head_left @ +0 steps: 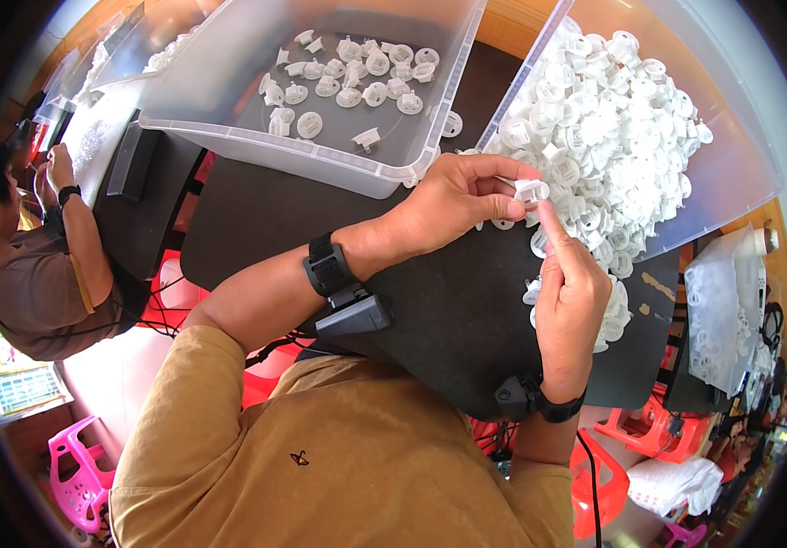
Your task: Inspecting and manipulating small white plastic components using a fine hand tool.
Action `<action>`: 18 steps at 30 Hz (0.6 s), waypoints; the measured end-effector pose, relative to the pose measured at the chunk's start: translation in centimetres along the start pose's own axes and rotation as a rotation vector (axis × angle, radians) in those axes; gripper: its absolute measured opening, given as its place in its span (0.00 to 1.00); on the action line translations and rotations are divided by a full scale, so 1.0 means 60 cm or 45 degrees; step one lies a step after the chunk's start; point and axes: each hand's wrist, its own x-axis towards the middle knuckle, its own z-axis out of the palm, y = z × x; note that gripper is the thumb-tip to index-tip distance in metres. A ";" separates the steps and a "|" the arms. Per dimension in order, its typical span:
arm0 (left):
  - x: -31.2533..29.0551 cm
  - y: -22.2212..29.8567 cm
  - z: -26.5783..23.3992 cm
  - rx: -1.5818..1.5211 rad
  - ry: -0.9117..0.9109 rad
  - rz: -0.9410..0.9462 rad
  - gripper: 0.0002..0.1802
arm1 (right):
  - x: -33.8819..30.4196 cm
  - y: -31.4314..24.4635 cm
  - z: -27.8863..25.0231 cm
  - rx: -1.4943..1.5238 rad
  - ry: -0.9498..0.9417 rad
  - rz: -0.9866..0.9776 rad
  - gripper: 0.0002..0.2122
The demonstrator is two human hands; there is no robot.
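Note:
My left hand is closed, pinching a small white plastic fitting between thumb and fingers. The fitting has a round flange and a boxy middle. My right hand comes up from below with its index finger stretched out, the tip touching the fitting's lower edge. Its other fingers are curled, and no object shows in them. Just behind both hands, a large heap of similar white fittings spills out of a tipped clear plastic bin. A few loose fittings lie beside my right hand on the dark table.
Left of the heap stands a translucent bin with several fittings scattered on its bottom. A co-worker sits at the far left, near a black box. At right is a container of white parts. Red stools stand below the table.

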 end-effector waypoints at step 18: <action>0.010 -0.011 -0.001 -0.152 -0.057 -0.060 0.19 | 0.010 0.025 -0.013 0.466 0.034 0.200 0.18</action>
